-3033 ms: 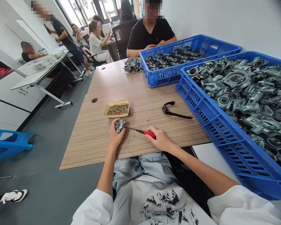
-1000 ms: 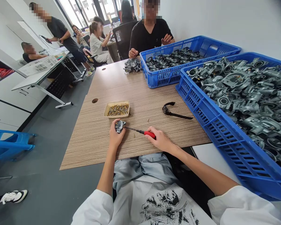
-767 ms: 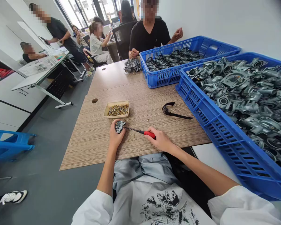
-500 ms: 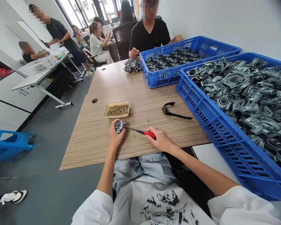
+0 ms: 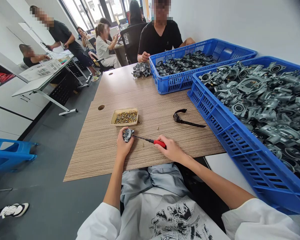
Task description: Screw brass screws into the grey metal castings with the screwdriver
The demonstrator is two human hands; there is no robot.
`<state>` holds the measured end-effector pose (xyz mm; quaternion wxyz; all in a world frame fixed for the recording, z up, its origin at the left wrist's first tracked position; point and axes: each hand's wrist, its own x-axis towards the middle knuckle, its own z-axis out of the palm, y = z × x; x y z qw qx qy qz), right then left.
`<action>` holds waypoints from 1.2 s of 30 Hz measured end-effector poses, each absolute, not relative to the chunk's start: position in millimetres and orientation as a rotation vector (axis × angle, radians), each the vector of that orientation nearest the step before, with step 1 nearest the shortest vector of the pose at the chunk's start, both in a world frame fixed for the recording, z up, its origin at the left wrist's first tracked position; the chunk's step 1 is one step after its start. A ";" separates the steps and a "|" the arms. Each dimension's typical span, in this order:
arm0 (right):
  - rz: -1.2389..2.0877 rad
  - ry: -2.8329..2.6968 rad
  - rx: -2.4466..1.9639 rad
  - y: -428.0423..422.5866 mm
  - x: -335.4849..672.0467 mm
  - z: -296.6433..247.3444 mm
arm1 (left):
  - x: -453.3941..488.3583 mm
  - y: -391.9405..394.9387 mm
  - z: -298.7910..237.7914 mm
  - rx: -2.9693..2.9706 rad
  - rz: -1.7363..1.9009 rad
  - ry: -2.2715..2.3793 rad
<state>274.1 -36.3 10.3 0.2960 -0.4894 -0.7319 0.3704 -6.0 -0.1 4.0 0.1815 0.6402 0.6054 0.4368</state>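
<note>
Nearest, a loose white sleeve [image 5: 102,218] is covering the person's left upper arm; beyond it, the right hand [image 5: 172,149] is closing its fingers around the red-handled screwdriver with a dark, slim shaft [image 5: 160,143], which is pointing leftward; the left hand [image 5: 124,146] is curling partway closed, thumb and fingers gripping a small, silvery-grey cast-metal part [image 5: 127,134] above the near half of the brown wood-grained table [image 5: 90,153]; the screwdriver's tip is reaching the part's right side, though the exact contact is too small to tell.

Between the hands, a small brass-coloured screw [image 5: 143,144] is standing or lying on the table; a second little screw [image 5: 158,127] is sitting farther off; just beyond the left hand, a cream rectangular plastic tray [image 5: 124,125] is holding heaped brass and silvery screws [image 5: 126,117]; to the right, a black strapped wristwatch [image 5: 177,116] is lying open.

Along the right, a large blue slatted plastic crate [image 5: 225,133] is brimming with grey metal castings [image 5: 270,100]; behind it, a second blue plastic crate [image 5: 170,86] is holding darker parts; across the table, a person in a black shirt [image 5: 160,40] is sitting.
</note>
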 end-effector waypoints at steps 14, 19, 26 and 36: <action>1.001 -1.938 -1.296 -36.6 274.1 10.3 | -7.5 0.4 1.6 1.803 1.236 1.699; 0.997 -1.945 -1.303 -36.6 274.4 11.3 | -6.6 0.0 2.4 1.795 1.230 1.706; 0.997 -1.947 -1.292 -36.7 274.4 13.7 | -6.5 -0.1 2.5 1.799 1.234 1.706; 0.985 -1.944 -1.283 -36.6 274.5 11.5 | -5.8 -0.6 4.9 1.809 1.226 1.712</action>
